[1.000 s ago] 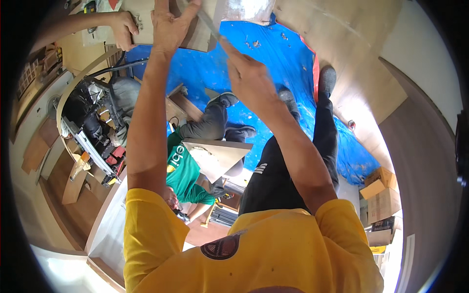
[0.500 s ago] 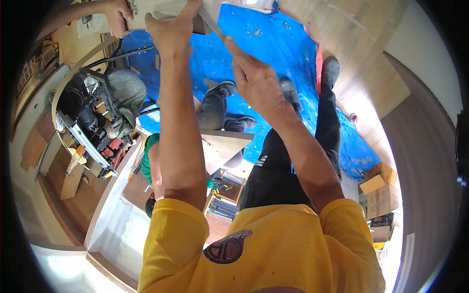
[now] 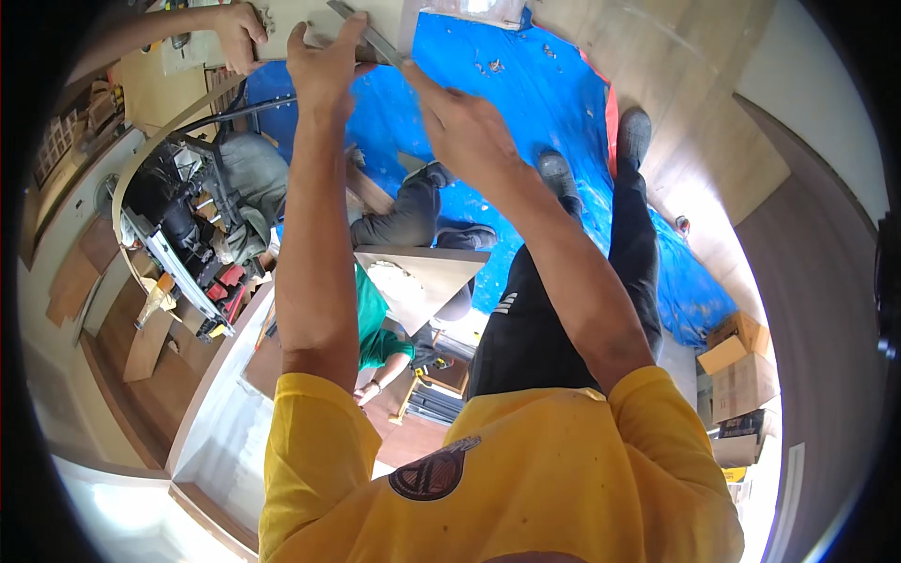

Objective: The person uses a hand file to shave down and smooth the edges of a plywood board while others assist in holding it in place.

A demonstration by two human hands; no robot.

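The left hand (image 3: pixel 322 77) is parting two digits near the top edge; the right hand (image 3: pixel 462 129) is extending its index finger (image 3: pixel 424 87) up-left.

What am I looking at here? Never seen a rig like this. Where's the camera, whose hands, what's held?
No machine: these are a person's bare hands. The camera is the left one of two fisheyes on their head, looking down, so straight edges bend toward the rim.

The right hand appears to hold a thin grey strip, index finger pointing along it. The left hand is at a pale board; its exact grip is unclear. Another person's hand is at the board's left end. Below, a blue sheet with small scraps covers part of the floor.
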